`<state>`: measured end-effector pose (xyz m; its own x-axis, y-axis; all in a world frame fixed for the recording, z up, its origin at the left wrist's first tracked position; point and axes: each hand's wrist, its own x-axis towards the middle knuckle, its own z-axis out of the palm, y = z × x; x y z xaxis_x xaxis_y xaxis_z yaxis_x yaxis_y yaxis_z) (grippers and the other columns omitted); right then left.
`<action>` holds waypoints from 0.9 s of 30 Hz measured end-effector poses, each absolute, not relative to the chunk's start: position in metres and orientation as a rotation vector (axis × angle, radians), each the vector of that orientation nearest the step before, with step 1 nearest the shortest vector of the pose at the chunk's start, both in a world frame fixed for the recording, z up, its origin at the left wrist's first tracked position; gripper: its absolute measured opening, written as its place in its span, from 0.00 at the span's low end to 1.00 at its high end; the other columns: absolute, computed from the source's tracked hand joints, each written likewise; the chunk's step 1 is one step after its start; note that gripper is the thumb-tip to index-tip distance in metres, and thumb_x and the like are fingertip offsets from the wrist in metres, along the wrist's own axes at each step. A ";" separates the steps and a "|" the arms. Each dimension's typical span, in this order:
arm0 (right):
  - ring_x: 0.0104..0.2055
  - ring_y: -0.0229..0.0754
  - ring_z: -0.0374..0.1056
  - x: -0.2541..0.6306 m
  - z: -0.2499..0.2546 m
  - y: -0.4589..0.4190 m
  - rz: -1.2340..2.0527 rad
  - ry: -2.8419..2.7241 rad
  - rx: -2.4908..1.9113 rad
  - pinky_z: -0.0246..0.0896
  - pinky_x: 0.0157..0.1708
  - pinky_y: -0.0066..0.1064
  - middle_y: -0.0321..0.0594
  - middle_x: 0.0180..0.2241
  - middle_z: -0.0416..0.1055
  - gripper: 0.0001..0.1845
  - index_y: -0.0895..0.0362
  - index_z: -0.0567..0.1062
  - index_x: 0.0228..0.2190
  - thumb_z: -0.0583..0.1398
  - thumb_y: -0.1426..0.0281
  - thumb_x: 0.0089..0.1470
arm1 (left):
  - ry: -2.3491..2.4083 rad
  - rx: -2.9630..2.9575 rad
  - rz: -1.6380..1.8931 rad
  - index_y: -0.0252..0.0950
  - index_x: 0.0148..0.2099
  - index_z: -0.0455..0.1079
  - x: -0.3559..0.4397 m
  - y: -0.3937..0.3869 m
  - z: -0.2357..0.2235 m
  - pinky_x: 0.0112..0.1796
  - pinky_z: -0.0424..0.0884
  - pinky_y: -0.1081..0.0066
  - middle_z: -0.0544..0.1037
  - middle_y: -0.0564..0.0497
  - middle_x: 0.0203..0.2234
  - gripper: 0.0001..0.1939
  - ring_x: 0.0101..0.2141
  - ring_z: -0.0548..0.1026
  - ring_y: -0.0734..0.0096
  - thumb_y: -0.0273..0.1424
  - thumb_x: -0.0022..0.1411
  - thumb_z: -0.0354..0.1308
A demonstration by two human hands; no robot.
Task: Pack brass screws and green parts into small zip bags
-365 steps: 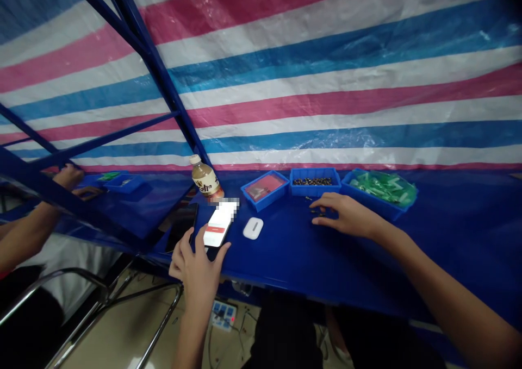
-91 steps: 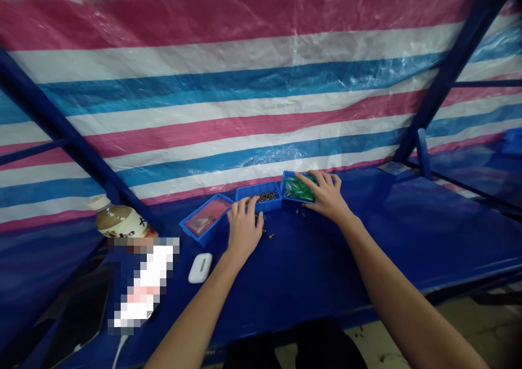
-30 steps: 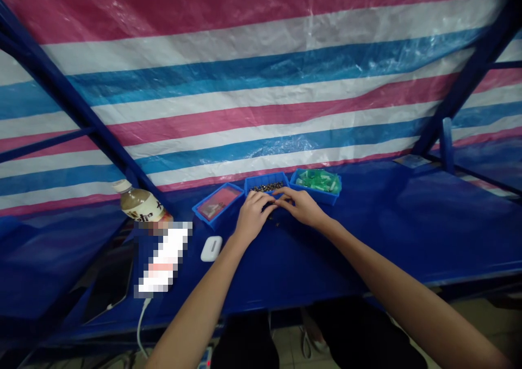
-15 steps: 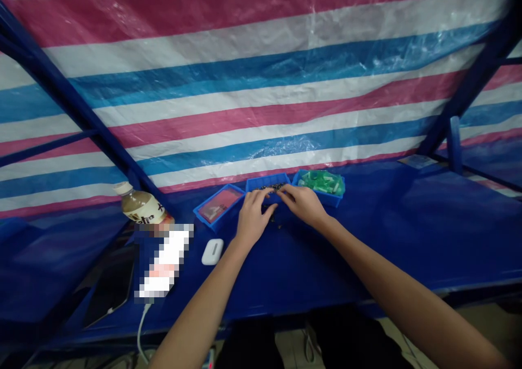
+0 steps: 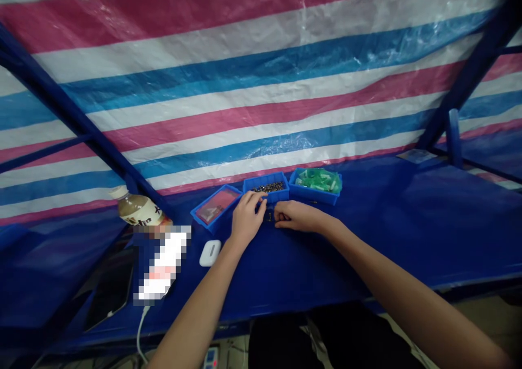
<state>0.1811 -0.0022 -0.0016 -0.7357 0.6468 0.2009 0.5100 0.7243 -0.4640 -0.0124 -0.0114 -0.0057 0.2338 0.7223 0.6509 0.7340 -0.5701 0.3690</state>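
My left hand [image 5: 247, 218] and my right hand [image 5: 294, 218] meet on the blue table just in front of the middle blue bin of small dark screws [image 5: 267, 187]. Both have their fingers curled together around something small and dark between them, too tiny to name. The left hand's fingertips touch the front rim of the screw bin. To the right stands a blue bin of green plastic parts [image 5: 317, 181]. To the left stands a blue bin with a reddish packet [image 5: 215, 208].
A white earbud case [image 5: 210, 252] lies left of my left wrist. A phone on a cable [image 5: 161, 266], a dark tablet [image 5: 110, 295] and a drink bottle [image 5: 138, 210] sit at the left. A striped tarp hangs behind, with blue frame posts [image 5: 452, 135] at both sides.
Both hands have drawn back a little from the screw bin toward me and closed together on the tabletop. Much earlier, the left hand was at the phone and the right by the bins.
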 end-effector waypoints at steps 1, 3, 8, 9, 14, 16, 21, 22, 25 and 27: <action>0.31 0.36 0.64 0.180 -0.003 -0.001 0.517 -2.566 -0.911 0.56 0.31 0.27 0.39 0.33 0.72 0.02 0.58 0.73 0.32 0.62 0.72 0.55 | -1.447 -2.444 -1.286 0.40 0.48 0.72 -0.012 -0.011 -0.006 0.44 0.69 0.68 0.75 0.49 0.37 0.10 0.40 0.73 0.68 0.30 0.68 0.51; 0.31 0.37 0.64 0.180 -0.005 0.000 0.472 -2.516 -0.944 0.56 0.31 0.28 0.40 0.32 0.72 0.03 0.58 0.73 0.32 0.60 0.71 0.57 | -1.438 -2.423 -1.290 0.40 0.46 0.72 -0.011 -0.011 -0.006 0.44 0.69 0.67 0.76 0.49 0.39 0.10 0.40 0.73 0.67 0.30 0.68 0.51; 0.32 0.39 0.68 0.181 -0.001 -0.001 0.419 -2.313 -1.030 0.58 0.33 0.29 0.39 0.32 0.73 0.06 0.58 0.71 0.37 0.55 0.70 0.62 | -1.483 -2.387 -1.375 0.38 0.47 0.70 -0.009 -0.012 -0.005 0.42 0.69 0.66 0.77 0.50 0.33 0.09 0.37 0.73 0.66 0.32 0.66 0.53; 0.33 0.39 0.68 0.181 0.001 -0.001 0.394 -2.277 -1.015 0.59 0.35 0.29 0.40 0.33 0.73 0.07 0.57 0.70 0.39 0.54 0.69 0.63 | -1.498 -2.387 -1.401 0.38 0.46 0.70 -0.008 -0.012 -0.005 0.41 0.70 0.66 0.76 0.50 0.32 0.09 0.37 0.73 0.66 0.33 0.66 0.53; 0.40 0.41 0.67 0.179 0.006 -0.005 0.262 -2.190 -0.878 0.63 0.41 0.32 0.43 0.39 0.71 0.07 0.57 0.69 0.41 0.54 0.71 0.62 | -1.526 -2.553 -1.411 0.38 0.37 0.74 -0.006 -0.015 -0.003 0.36 0.69 0.68 0.75 0.51 0.27 0.12 0.32 0.72 0.68 0.37 0.66 0.53; 0.41 0.41 0.67 0.178 0.006 -0.006 0.245 -2.191 -0.838 0.64 0.43 0.32 0.43 0.38 0.70 0.06 0.57 0.70 0.41 0.55 0.72 0.60 | -1.562 -2.628 -1.455 0.38 0.38 0.75 -0.006 -0.013 -0.005 0.33 0.68 0.70 0.75 0.51 0.27 0.12 0.31 0.71 0.69 0.38 0.66 0.54; 0.39 0.40 0.68 0.176 0.002 -0.002 0.392 -2.090 -0.873 0.66 0.41 0.32 0.42 0.38 0.71 0.10 0.56 0.70 0.43 0.57 0.74 0.58 | -1.673 -2.680 -1.647 0.38 0.43 0.75 -0.008 -0.007 -0.011 0.32 0.68 0.71 0.77 0.50 0.33 0.10 0.31 0.73 0.71 0.37 0.63 0.58; 0.39 0.39 0.69 0.176 0.002 -0.002 0.431 -2.060 -0.889 0.66 0.41 0.31 0.42 0.39 0.72 0.12 0.56 0.69 0.45 0.57 0.74 0.58 | -1.683 -2.666 -1.665 0.38 0.43 0.75 -0.008 -0.006 -0.012 0.32 0.69 0.71 0.77 0.49 0.34 0.10 0.31 0.73 0.71 0.36 0.63 0.59; 0.41 0.40 0.70 0.175 0.000 -0.001 0.479 -2.007 -0.910 0.66 0.42 0.31 0.43 0.41 0.73 0.14 0.57 0.69 0.47 0.55 0.75 0.59 | -1.673 -2.603 -1.678 0.38 0.44 0.75 -0.010 -0.005 -0.011 0.33 0.69 0.71 0.76 0.49 0.34 0.09 0.32 0.73 0.71 0.34 0.61 0.60; 0.41 0.40 0.71 0.175 0.000 -0.001 0.476 -2.006 -0.923 0.66 0.42 0.31 0.44 0.41 0.74 0.12 0.58 0.71 0.45 0.55 0.73 0.59 | -1.647 -2.580 -1.680 0.38 0.43 0.75 -0.010 -0.005 -0.010 0.33 0.68 0.72 0.76 0.50 0.33 0.09 0.32 0.72 0.71 0.33 0.60 0.61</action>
<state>0.1747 -0.0011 -0.0001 -0.3619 0.7561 0.5453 0.4304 0.6544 -0.6217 -0.0103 -0.0053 -0.0099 0.1197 0.8412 0.5273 0.5108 -0.5076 0.6939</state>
